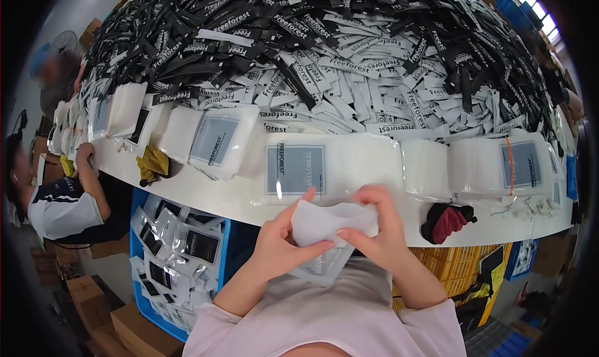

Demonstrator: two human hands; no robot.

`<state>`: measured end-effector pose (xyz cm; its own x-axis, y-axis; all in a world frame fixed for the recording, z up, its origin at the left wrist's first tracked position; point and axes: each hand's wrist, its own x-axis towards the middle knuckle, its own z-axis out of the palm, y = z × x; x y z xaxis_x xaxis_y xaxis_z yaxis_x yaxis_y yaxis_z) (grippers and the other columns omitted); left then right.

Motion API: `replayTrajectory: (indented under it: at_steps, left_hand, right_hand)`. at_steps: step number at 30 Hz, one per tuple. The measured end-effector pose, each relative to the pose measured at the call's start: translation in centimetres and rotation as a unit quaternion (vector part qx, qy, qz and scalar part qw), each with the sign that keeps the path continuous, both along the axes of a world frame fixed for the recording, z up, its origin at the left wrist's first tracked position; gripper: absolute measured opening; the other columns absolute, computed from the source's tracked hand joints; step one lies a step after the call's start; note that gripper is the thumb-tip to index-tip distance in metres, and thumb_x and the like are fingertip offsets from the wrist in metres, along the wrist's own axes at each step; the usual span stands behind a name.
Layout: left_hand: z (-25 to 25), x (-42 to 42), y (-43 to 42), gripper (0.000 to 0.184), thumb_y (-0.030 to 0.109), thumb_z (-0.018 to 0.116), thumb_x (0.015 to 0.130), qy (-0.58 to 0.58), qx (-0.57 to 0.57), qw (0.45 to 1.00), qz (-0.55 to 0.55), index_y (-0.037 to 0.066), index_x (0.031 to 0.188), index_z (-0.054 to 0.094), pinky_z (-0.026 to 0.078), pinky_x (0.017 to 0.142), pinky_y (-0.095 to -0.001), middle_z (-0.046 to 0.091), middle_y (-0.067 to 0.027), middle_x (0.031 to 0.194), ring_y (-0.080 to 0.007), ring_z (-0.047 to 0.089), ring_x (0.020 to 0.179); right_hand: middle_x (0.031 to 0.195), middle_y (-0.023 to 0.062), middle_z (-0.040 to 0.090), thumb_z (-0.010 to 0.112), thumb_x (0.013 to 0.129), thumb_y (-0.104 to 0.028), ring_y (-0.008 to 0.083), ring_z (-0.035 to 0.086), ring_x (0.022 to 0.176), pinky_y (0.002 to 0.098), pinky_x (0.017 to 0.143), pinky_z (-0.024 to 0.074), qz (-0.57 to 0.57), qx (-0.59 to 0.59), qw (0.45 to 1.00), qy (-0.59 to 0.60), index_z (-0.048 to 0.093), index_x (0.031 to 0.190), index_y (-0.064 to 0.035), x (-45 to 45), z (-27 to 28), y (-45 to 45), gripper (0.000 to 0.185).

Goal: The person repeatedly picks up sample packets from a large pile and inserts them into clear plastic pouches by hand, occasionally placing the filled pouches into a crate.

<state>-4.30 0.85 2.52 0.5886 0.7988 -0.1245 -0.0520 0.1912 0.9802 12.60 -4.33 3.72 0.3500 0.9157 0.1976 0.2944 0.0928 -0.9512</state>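
A white translucent plastic bag [321,226] is held in front of my body, its upper edge gaping a little and faint print on its lower part. My left hand [282,244] grips its left side, thumb across the front. On the right side, my right hand [379,229] pinches the bag near its mouth between thumb and fingers. Just beyond lies a stack of flat plastic bags [365,163] with a grey printed FREEFOREST panel. Whether anything is inside the held bag, I cannot tell.
A large heap of black and white Freeforest strips [349,51] covers the table's back. More bag stacks [215,138] line the white table [237,204]. A blue crate [138,282] of filled pouches stands left, a yellow crate [437,266] right. A co-worker [65,207] is at far left.
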Motion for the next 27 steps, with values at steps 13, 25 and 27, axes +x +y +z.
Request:
replayTrajectory:
  at_steps: [13,25,27]
  left_hand:
    - [0.7,-7.3,0.8,0.018,0.001,0.058,0.078,0.057,0.218,0.974,0.018,-0.003,0.095,0.064,0.044,0.056,-0.0244,0.064,-0.0119,0.074,-0.0167,0.058,0.059]
    - [-2.4,-19.8,-2.0,0.057,0.014,0.073,0.068,0.478,0.148,0.86,0.096,0.002,0.119,0.051,0.042,0.087,-0.0305,0.058,-0.0151,0.11,-0.0257,0.057,0.098]
    - [-1.9,-18.2,-1.8,0.057,0.011,0.071,0.069,0.388,0.044,0.915,0.101,0.001,0.121,0.05,0.042,0.088,-0.0296,0.06,-0.0126,0.108,-0.0196,0.057,0.099]
  right_hand:
    - [0.076,0.0069,0.06,0.059,0.081,-0.022,0.0249,0.056,0.07,0.0339,0.064,0.0439,0.308,0.119,0.936,-0.119,0.063,0.086,-0.0059,-2.8,-2.0,3.0,0.017]
    - [0.086,0.0217,0.06,0.063,0.075,-0.026,0.0345,0.059,0.084,0.0402,0.073,0.0471,0.062,-0.123,0.932,-0.335,0.058,0.094,0.0044,2.9,-5.1,25.8,0.036]
    - [0.084,0.0227,0.06,0.062,0.075,-0.025,0.0363,0.06,0.081,0.0416,0.07,0.0477,0.096,-0.196,0.917,-0.335,0.058,0.094,0.0053,4.1,-2.9,25.7,0.036]
